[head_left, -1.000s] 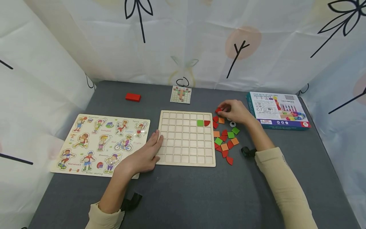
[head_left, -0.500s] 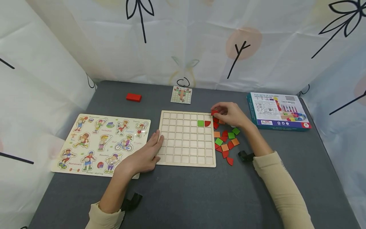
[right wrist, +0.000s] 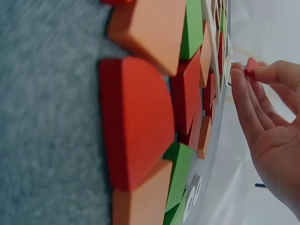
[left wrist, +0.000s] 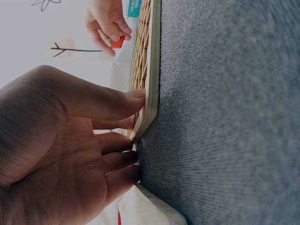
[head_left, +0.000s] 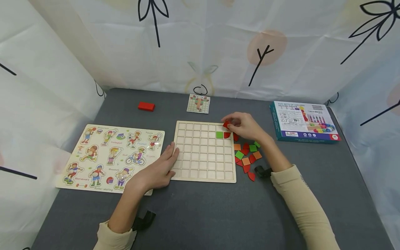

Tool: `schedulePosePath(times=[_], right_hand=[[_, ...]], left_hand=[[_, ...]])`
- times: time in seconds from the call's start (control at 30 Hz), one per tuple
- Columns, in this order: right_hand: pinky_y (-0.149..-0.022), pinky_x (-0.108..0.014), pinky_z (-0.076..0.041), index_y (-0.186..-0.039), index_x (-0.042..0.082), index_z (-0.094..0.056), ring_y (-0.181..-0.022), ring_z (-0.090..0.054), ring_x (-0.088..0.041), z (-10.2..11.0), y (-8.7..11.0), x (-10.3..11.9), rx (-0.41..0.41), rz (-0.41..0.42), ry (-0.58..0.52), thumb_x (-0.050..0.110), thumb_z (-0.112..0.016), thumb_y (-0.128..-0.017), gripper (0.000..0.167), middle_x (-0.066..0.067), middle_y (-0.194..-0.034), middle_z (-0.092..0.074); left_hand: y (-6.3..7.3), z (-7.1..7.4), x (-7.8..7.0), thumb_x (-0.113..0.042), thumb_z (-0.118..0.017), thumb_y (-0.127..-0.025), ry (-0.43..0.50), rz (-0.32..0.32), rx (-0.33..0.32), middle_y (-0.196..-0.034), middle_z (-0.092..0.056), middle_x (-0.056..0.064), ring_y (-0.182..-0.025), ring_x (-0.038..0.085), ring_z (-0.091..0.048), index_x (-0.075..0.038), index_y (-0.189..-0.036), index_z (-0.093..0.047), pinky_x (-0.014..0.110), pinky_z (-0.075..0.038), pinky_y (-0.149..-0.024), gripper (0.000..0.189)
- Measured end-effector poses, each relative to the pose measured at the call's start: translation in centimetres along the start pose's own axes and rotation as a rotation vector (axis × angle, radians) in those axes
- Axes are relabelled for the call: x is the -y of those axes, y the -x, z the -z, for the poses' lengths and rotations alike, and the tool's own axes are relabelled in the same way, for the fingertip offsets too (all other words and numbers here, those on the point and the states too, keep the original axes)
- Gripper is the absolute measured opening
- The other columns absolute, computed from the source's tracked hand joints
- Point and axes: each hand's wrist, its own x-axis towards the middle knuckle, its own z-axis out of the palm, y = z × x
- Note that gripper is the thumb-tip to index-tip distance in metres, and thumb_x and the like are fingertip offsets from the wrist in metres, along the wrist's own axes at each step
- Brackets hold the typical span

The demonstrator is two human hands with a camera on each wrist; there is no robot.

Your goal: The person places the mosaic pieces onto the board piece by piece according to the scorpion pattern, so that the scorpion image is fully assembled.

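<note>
A light wooden grid board point(head_left: 200, 152) lies flat mid-table. One green square tile point(head_left: 219, 134) and a red quarter-round tile point(head_left: 226, 135) sit side by side in its upper right cells. My left hand point(head_left: 159, 170) rests along the board's left edge, fingers extended, the thumb touching the edge in the left wrist view. Over the board's top right corner my right hand point(head_left: 245, 126) pinches a small red tile point(head_left: 226, 124) between thumb and fingertips. Right of the board lies a loose cluster of red, orange and green tiles, among them a red tile point(right wrist: 140, 122) and an orange square point(head_left: 257, 155).
A picture board with cartoon children point(head_left: 120, 139) lies at left, partly under the left forearm. Behind the grid stands a small pattern card point(head_left: 198, 103). A red block point(head_left: 146, 106) is at back left, a boxed set point(head_left: 306, 121) at right. White curtains surround the table.
My right hand has moved left with the red tile, from above the loose tiles to the grid board's top right corner. The left hand has stayed in place.
</note>
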Motion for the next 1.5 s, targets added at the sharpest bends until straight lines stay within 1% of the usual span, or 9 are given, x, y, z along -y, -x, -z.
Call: schedulePosePath(times=[0.37,0.53,0.7,0.97,1.1,1.2,1.27,1.4,1.5], right_hand=[[-0.085,-0.045,-0.066,-0.124,0.001,-0.078,-0.102,-0.080,-0.034,-1.2,-1.0,0.8,0.023,-0.049,0.062,0.008,-0.067,-0.105,0.023,-0.020,-0.120,-0.079],[-0.081,-0.043,-0.064,-0.121,0.001,-0.081,-0.095,-0.079,-0.030,-1.5,-1.3,1.1,0.040,-0.009,0.117,0.006,-0.066,-0.106,0.022,-0.019,-0.117,-0.080],[-0.085,-0.044,-0.064,-0.117,0.001,-0.082,-0.095,-0.077,-0.030,-1.6,-1.8,1.2,0.049,0.037,0.159,0.004,-0.065,-0.105,0.020,-0.019,-0.113,-0.080],[-0.094,-0.043,-0.062,-0.117,-0.002,-0.081,-0.106,-0.072,-0.037,-1.6,-1.8,1.1,0.072,0.063,0.120,0.001,-0.068,-0.104,0.019,-0.023,-0.120,-0.075],[-0.089,-0.045,-0.060,-0.118,-0.001,-0.081,-0.104,-0.071,-0.036,-1.6,-1.8,1.1,0.074,0.049,0.132,0.003,-0.070,-0.103,0.019,-0.022,-0.120,-0.075],[-0.087,-0.047,-0.060,-0.117,0.000,-0.082,-0.102,-0.072,-0.034,-1.5,-1.8,1.1,0.074,0.039,0.145,0.004,-0.071,-0.102,0.018,-0.021,-0.119,-0.077],[-0.088,-0.049,-0.061,-0.117,0.000,-0.082,-0.101,-0.073,-0.034,-1.4,-1.8,1.2,0.075,0.038,0.145,0.004,-0.072,-0.102,0.018,-0.020,-0.119,-0.078],[-0.089,-0.047,-0.061,-0.118,0.001,-0.082,-0.102,-0.074,-0.032,-1.3,-1.6,1.2,0.075,0.029,0.129,0.004,-0.072,-0.102,0.019,-0.018,-0.119,-0.078],[-0.090,-0.046,-0.062,-0.120,0.002,-0.081,-0.102,-0.073,-0.030,-1.1,-1.3,1.0,0.064,0.010,0.110,0.006,-0.072,-0.103,0.020,-0.017,-0.119,-0.077]], left_hand=[[-0.3,-0.8,1.0,-0.012,-0.067,-0.103,-0.071,0.036,-0.010,-0.185,-0.001,0.015,-0.173,0.037,-0.006,-0.001,-0.172,-0.023,0.059,-0.023,-0.136,0.082],[0.0,-0.5,0.7,-0.012,-0.066,-0.104,-0.040,0.011,-0.018,-0.185,-0.002,0.017,-0.173,0.038,-0.006,-0.001,-0.172,-0.022,0.051,-0.016,-0.139,0.081],[0.1,0.2,-0.4,-0.009,-0.066,-0.103,-0.025,0.021,0.000,-0.184,-0.002,0.019,-0.172,0.041,-0.006,0.001,-0.171,-0.022,0.060,-0.019,-0.136,0.082],[-0.2,-0.3,0.2,-0.011,-0.067,-0.103,-0.085,0.025,-0.007,-0.185,-0.002,0.018,-0.173,0.039,-0.007,0.001,-0.172,-0.022,0.059,-0.022,-0.136,0.083],[0.0,-0.1,0.2,-0.011,-0.066,-0.104,-0.055,-0.011,-0.012,-0.184,-0.002,0.021,-0.172,0.040,-0.006,0.001,-0.172,-0.021,0.054,-0.017,-0.138,0.082],[-0.1,-0.4,0.6,-0.012,-0.066,-0.104,-0.072,-0.002,-0.014,-0.185,-0.002,0.018,-0.173,0.038,-0.007,0.000,-0.172,-0.022,0.052,-0.018,-0.138,0.082],[-0.2,-0.3,0.3,-0.012,-0.066,-0.104,-0.072,0.023,-0.005,-0.185,-0.002,0.016,-0.173,0.037,-0.007,-0.001,-0.172,-0.022,0.055,-0.019,-0.137,0.082],[0.1,0.8,-1.5,-0.008,-0.065,-0.103,-0.070,0.053,0.026,-0.184,-0.004,0.022,-0.172,0.042,-0.009,0.005,-0.170,-0.023,0.058,-0.021,-0.136,0.080],[0.2,1.1,-1.9,-0.005,-0.064,-0.103,-0.063,0.061,0.037,-0.183,-0.004,0.024,-0.171,0.044,-0.008,0.006,-0.170,-0.022,0.061,-0.022,-0.135,0.080]])
